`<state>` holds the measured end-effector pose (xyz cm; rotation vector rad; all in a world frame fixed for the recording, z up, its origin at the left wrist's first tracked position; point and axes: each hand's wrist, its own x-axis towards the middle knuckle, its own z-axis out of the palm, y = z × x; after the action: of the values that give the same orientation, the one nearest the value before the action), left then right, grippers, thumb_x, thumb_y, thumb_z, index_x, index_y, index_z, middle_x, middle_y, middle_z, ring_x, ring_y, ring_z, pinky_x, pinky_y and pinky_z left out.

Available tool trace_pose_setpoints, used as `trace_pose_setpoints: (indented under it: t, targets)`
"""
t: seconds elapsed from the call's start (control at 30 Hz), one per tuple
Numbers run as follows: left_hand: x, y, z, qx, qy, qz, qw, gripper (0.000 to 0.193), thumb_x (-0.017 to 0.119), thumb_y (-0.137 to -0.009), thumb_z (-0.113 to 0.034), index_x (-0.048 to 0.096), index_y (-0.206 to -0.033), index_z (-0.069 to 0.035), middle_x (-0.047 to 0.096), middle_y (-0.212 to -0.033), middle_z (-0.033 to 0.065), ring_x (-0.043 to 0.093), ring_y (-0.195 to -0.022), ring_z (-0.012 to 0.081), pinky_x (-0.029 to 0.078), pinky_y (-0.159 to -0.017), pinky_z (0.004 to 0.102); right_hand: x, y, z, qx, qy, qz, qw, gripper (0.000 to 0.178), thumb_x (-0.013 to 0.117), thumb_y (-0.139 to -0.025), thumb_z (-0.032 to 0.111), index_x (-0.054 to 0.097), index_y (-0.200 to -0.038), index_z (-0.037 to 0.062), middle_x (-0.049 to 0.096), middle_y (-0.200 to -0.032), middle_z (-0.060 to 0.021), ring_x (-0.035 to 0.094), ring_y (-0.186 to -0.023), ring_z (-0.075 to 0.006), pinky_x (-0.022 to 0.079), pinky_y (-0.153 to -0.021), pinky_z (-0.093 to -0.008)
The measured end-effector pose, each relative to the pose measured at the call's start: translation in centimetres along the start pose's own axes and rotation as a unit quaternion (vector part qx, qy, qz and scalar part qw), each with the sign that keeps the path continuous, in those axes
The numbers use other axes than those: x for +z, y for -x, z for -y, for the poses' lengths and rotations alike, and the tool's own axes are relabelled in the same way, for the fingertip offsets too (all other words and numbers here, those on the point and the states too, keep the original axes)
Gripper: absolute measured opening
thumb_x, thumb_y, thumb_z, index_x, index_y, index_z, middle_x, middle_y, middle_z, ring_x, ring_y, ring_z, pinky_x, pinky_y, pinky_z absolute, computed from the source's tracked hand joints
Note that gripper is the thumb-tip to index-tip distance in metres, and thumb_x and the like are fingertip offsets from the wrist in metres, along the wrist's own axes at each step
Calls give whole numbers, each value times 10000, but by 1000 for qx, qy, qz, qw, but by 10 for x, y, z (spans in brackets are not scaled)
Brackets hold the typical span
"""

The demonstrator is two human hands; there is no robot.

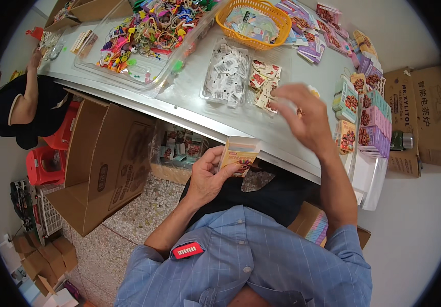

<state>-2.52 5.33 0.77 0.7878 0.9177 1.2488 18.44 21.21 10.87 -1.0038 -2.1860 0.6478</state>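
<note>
My left hand [206, 178] grips a small yellow printed carton [237, 157] in front of my chest, just off the table's near edge. The carton's pale top flap stands up, so its top end looks unclosed. Over the table, my right hand [311, 123] is raised with thumb and fingers apart, and nothing shows between them. Beside its fingertips lie several small printed cards [264, 81] in a clear tray. Left of those, a clear container holds a heap of small white sachets [226, 71].
A large clear bin of colourful trinkets [149, 36] and a yellow basket [254, 23] of flat packets stand farther back. Stacked cartons [374, 120] line the table's right end. An open cardboard box [110, 158] stands on the floor at left. Another person [23, 105] is at the far left.
</note>
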Motion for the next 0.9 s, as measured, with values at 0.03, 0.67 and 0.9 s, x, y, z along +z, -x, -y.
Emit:
trace_pose_setpoints:
  t: [0.03,0.67,0.9]
  targets:
    - [-1,1,1,-8,8,-6,1000,401,680,-934,-18,511,-1293,44,680,-1174,131,656,-1051,143,546,-902,272,1,-11,-9,2,2,-1,1000,242,726,-858,189,721,-1040,29,679,-1072,-154,641,-1037,-318,511,-869,-405]
    - [-4,-3,9,1,23,-59,998,364,661,-941,-2,513,-1269,47,694,-1151,140,666,-1037,144,546,-900,271,22,-51,-61,12,109,1,994,95,723,-811,49,698,-901,63,683,-943,-86,634,-934,-235,469,-860,-376]
    - [1,-13,11,18,14,-62,998,363,666,-939,-6,513,-1263,49,693,-1144,135,666,-1028,142,544,-897,269,19,2,11,-104,-68,41,991,188,769,-739,-15,697,-901,48,665,-1073,-86,607,-1079,-288,470,-943,-405]
